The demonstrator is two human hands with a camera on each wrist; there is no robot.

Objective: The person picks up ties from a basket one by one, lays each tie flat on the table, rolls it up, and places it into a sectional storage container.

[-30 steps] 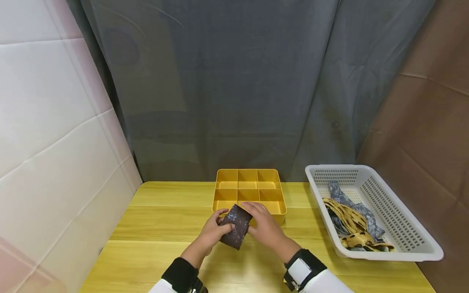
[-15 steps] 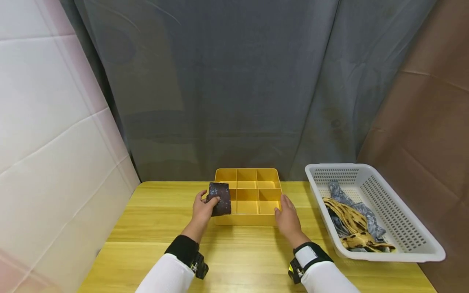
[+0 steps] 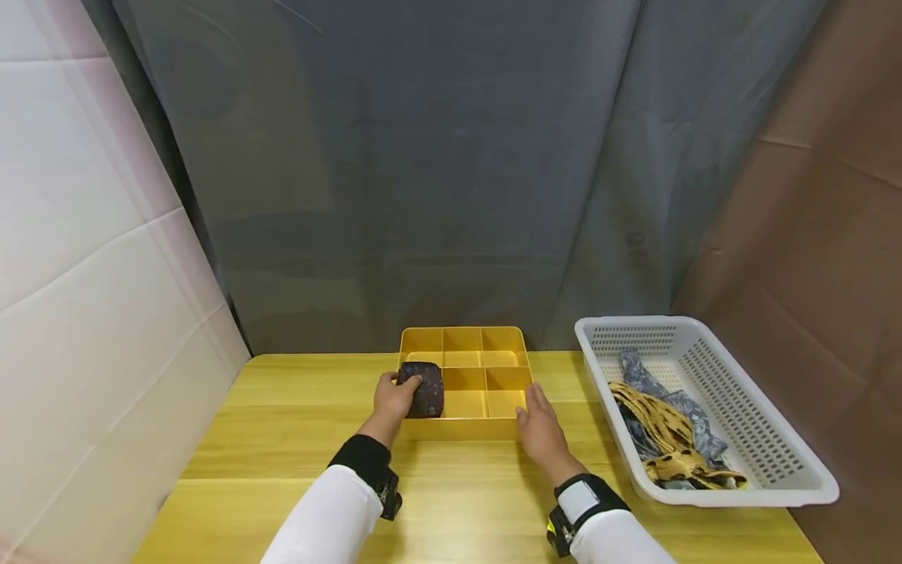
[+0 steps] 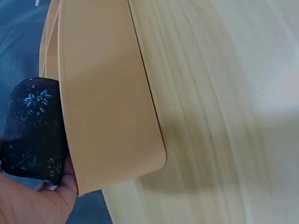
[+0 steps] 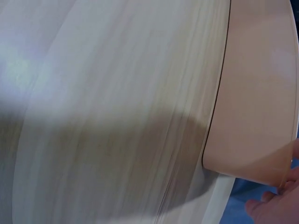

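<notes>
1. The left hand (image 3: 390,397) curls its grip round a dark, flower-patterned folded cloth (image 3: 423,388), thumb on top. It holds the bundle over the near-left compartment of the yellow divided box (image 3: 493,428), the cloth partly down inside it. The tight fold seems meant to match the compartment's width.

2. In the left wrist view the cloth (image 4: 32,128) sits against the inner side of the box wall (image 4: 107,107), with the hand (image 4: 32,203) beneath it. The bundle is upright rather than flat, which keeps the fold from springing open.

3. The right hand (image 3: 539,423) lies with straight, relaxed fingers against the near-right corner of the box, holding nothing. Judging by its place, it steadies the box so that it does not slide on the bench (image 3: 282,439).

4. In the right wrist view only fingertips (image 5: 275,205) show at the box corner (image 5: 257,107).

5. A white perforated basket (image 3: 775,439) stands to the right, apart from the box. It holds a yellow-brown patterned cloth (image 3: 655,419) and a grey-blue one (image 3: 634,368), loose and unfolded, within reach of the right hand.
</notes>
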